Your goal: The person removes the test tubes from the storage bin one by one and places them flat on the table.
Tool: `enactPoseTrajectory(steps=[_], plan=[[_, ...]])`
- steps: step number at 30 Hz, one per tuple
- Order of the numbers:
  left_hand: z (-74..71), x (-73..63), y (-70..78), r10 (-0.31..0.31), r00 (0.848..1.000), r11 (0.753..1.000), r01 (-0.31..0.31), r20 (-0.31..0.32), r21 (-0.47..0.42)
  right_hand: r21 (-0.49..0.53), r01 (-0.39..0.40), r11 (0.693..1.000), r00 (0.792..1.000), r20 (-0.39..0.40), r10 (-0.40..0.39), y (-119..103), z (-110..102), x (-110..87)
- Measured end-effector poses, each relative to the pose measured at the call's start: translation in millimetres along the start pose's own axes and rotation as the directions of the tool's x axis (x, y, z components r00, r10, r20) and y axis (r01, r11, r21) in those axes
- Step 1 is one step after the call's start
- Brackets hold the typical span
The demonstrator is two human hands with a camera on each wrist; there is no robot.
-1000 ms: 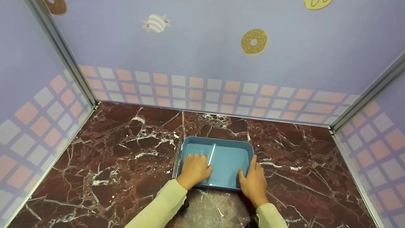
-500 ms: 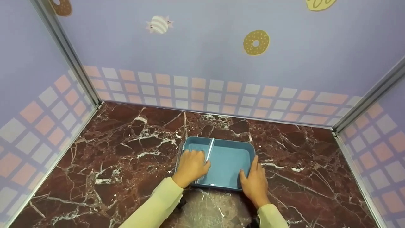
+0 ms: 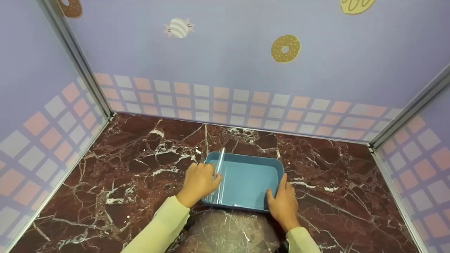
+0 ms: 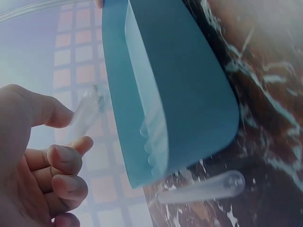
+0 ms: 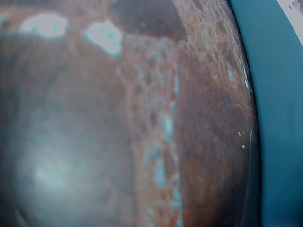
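My left hand (image 3: 199, 181) pinches a clear test tube (image 3: 220, 160) between thumb and fingers over the left end of a blue tray (image 3: 251, 182). In the left wrist view the same test tube's rounded end points up, just outside the tray wall. Several rounded clear tube ends (image 4: 150, 151) show inside the tray, and another test tube (image 4: 208, 187) lies on the marble beside it. My right hand (image 3: 284, 202) holds the tray's right wall, thumb inside and fingers along the outside. The right wrist view shows the tray wall, with that hand out of sight.
The dark red marble tabletop (image 3: 140, 189) is veined with white. A purple back wall (image 3: 225, 52) with pink and white squares stands behind the tray. Side panels (image 3: 52, 116) with metal corner posts enclose the left and right.
My left hand has moved left across the tray with the test tube, raising it from the tray floor to above the left rim. The right hand stays on the right wall.
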State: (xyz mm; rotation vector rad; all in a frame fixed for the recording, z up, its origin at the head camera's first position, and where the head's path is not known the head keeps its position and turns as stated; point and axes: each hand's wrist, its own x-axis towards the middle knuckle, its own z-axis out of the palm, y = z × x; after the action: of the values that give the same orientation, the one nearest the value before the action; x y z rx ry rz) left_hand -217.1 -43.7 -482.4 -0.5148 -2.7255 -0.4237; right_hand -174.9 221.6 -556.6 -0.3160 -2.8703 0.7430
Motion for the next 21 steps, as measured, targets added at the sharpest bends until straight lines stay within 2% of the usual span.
enactPoseTrajectory(steps=[5, 21], plan=[[-2.5, -2.1, -7.3, 0.003, 0.999, 1.0, -0.003, -0.032, 0.016, 0.0, 0.003, 1.0, 1.0, -0.007, -0.003, 0.1, -0.1, -0.8], [-7.4, -3.1, -15.1, -0.028, 0.999, 0.999, 0.028, -0.016, 0.035, -0.008, 0.009, 1.0, 1.0, 0.001, -0.009, -0.7, -0.6, -1.5]])
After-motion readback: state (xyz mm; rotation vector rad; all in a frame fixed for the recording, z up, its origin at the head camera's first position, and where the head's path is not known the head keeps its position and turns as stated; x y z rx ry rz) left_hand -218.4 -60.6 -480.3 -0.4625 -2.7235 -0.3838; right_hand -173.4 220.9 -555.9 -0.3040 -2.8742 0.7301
